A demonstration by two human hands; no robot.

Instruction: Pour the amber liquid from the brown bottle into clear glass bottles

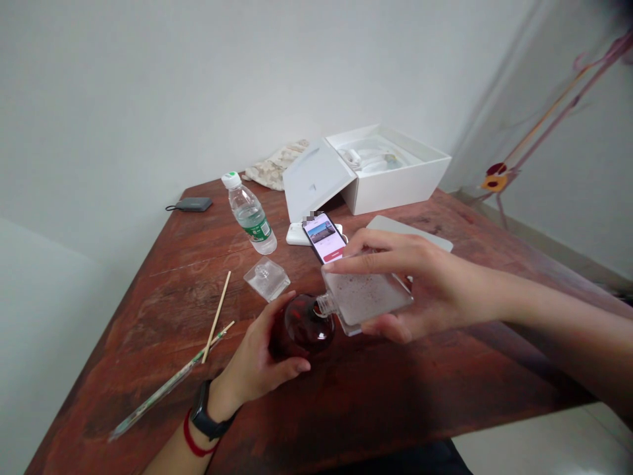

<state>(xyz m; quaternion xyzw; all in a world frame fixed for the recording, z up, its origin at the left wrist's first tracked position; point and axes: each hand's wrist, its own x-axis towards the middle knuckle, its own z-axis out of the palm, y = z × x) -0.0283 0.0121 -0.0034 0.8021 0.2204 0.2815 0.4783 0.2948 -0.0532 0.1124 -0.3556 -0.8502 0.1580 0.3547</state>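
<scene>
My left hand (264, 356) is wrapped round a dark red-brown glass bottle (309, 326) on the wooden table. Fingers of my right hand (420, 284) grip a flat, square clear bottle (366, 297), tipped on its side. Its threaded neck points left and meets the mouth of the dark bottle. Whether liquid passes between them I cannot tell. A second small clear square container (267, 278) sits just behind my left hand.
A water bottle (251, 218) stands farther back. Chopsticks (216, 316) and a wrapped pair (168, 386) lie left. Behind are a lit phone (324, 239), an open white box (395, 185), its leaning lid (316, 178), cloth (277, 165) and a grey device (195, 204).
</scene>
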